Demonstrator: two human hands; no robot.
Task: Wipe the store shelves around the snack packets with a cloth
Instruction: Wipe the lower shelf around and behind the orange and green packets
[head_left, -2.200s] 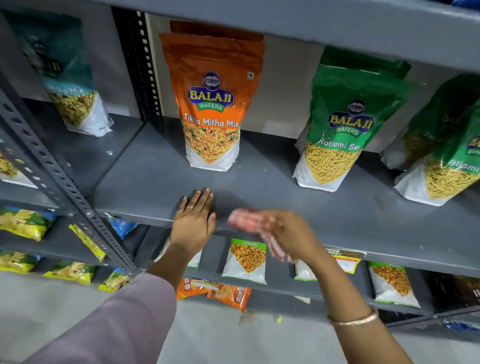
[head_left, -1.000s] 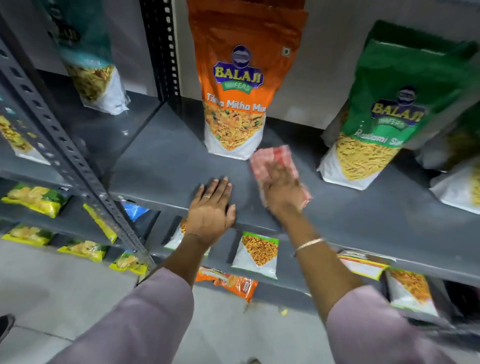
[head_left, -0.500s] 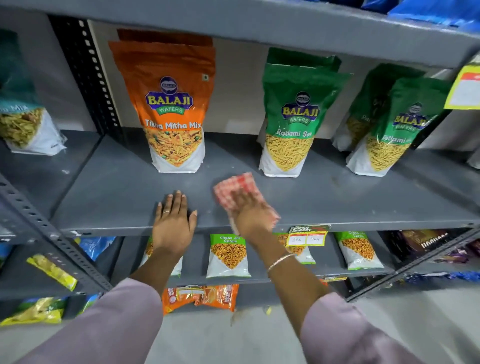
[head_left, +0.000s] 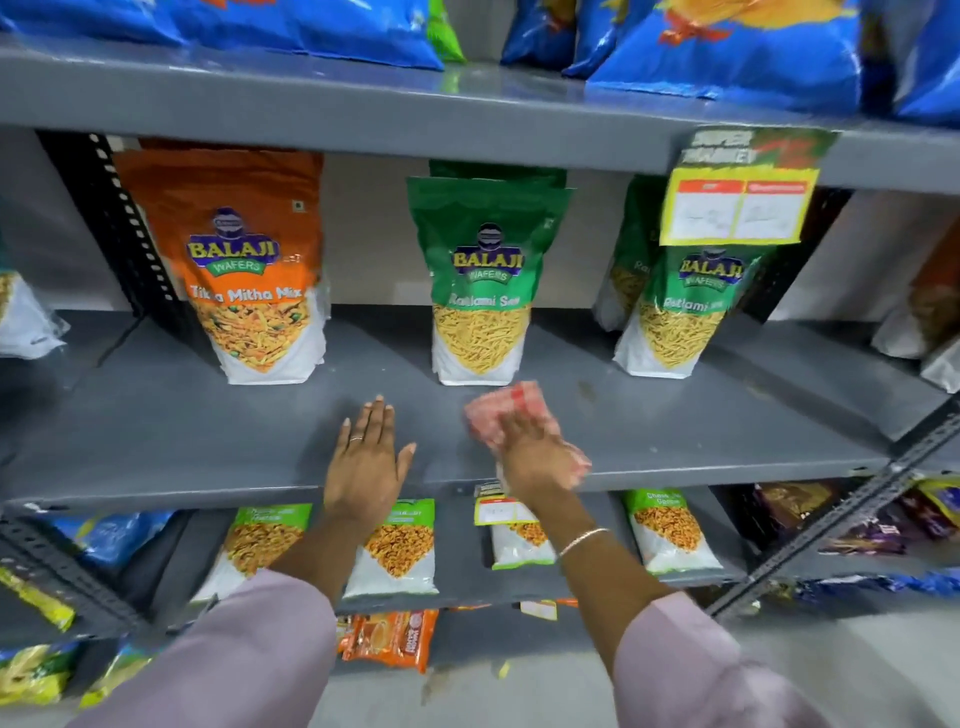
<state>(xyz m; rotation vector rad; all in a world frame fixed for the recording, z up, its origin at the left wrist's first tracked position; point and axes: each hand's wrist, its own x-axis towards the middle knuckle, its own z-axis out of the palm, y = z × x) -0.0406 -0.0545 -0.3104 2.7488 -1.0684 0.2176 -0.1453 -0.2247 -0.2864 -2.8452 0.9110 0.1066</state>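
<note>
My right hand (head_left: 530, 457) presses a red-and-white checked cloth (head_left: 506, 408) flat on the grey metal shelf (head_left: 182, 431), just in front of a green Ratlami Sev packet (head_left: 483, 280). My left hand (head_left: 366, 462) lies flat and open on the shelf's front edge, to the left of the cloth, holding nothing. An orange Tikha Mitha Mix packet (head_left: 254, 265) stands upright at the back left of the same shelf. Another green packet (head_left: 685, 306) stands further right.
A yellow price tag (head_left: 737, 208) hangs from the shelf above, which holds blue packets (head_left: 727, 47). Smaller snack packets (head_left: 397, 551) lie on the shelf below. A perforated upright (head_left: 124, 218) stands at the left, and another upright (head_left: 831, 525) slants at the right.
My right hand and the cloth slid right along the shelf, from in front of the orange packet to in front of the green one. The view tilted up. My left hand stayed flat.
</note>
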